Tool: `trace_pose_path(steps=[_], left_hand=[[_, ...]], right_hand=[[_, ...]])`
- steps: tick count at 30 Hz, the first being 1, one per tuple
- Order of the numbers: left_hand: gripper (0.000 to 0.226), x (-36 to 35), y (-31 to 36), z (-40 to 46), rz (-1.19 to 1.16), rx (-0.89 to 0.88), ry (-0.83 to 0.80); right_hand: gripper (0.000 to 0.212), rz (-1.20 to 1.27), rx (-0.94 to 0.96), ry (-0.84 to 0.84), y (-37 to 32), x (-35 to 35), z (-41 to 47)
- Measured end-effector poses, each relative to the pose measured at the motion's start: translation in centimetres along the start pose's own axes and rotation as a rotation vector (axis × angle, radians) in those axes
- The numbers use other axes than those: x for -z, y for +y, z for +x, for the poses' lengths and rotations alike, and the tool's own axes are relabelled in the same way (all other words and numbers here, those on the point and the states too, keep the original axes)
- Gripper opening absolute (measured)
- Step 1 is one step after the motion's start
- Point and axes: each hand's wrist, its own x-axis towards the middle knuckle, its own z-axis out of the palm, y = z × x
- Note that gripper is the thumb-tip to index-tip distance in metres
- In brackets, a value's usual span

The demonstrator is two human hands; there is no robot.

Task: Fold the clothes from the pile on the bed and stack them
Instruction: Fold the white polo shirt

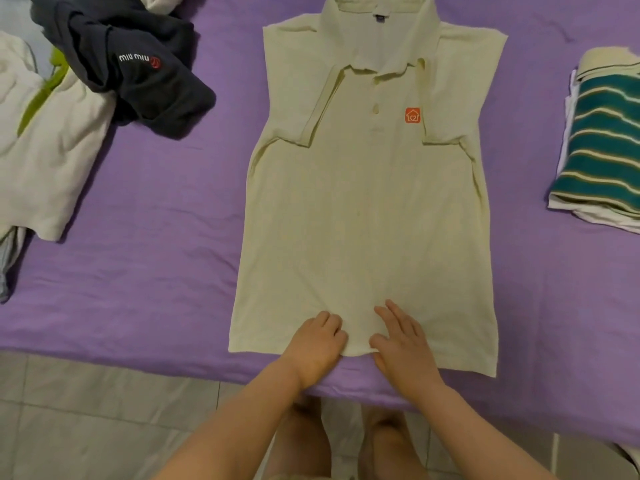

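Clothes wait at the far left of the purple bed (pixel 145 216): an unfolded pile (pixel 86 84) in which I count three garments for certain, a cream one with a green stripe, a black one with white lettering thrown over it, and a pale scrap behind at the top edge; more may lie underneath, hidden. Centre stage is one polo (pixel 367 202), pale yellow, spread face up with collar away from the person, both sleeves already turned in over the chest, an orange badge and two buttons showing. At its near hem, by the bed's edge, sit the two hands. The left hand (pixel 317 348) has its fingers curled at the hem, seemingly pinching the cloth, though the grip itself is hidden under the knuckles. The right hand (pixel 401 344) lies flat, fingers straight and spread, pressing the fabric, holding nothing. The step looks like smoothing the hem before folding bottom to collar; to do it well, I would take the hem at two points well apart rather than both near the middle, lift evenly, and lay it square on the shoulders so the sides stay aligned. At far right stands one stack (pixel 602 143), a green striped shirt on top of at least one white piece.
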Motion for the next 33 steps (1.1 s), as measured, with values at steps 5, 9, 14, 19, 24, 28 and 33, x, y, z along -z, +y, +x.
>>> trace_pose_path(steps=[5,9,14,19,24,28,33], left_hand=[[0.015,1.0,-0.8,0.6,-0.359,0.206,-0.030],[0.007,3.9,-3.5,1.8,-0.753,0.430,0.030],[0.030,8.5,-7.8,5.0,-0.835,0.561,0.193],[0.011,13.5,-12.9,8.5,-0.934,0.497,0.324],[0.011,20.1,-18.8,11.8,-1.050,0.409,0.222],[0.029,24.8,-22.7,15.6,-1.074,0.438,0.261],[0.018,29.3,-25.3,22.2,-1.029,0.454,0.494]], right_hand=[[0.010,0.368,-0.063,-0.024,2.0,1.9,2.0],[0.016,0.534,-0.180,-0.144,4.2,5.2,5.2],[0.011,0.589,-0.227,0.001,6.1,10.1,9.8],[0.016,0.580,-0.227,0.116,9.3,14.4,14.8],[0.012,0.827,-0.258,0.084,12.3,20.0,20.2],[0.001,0.887,-0.240,0.117,14.1,24.1,24.9],[0.010,0.811,-0.280,0.345,15.9,27.7,32.0]])
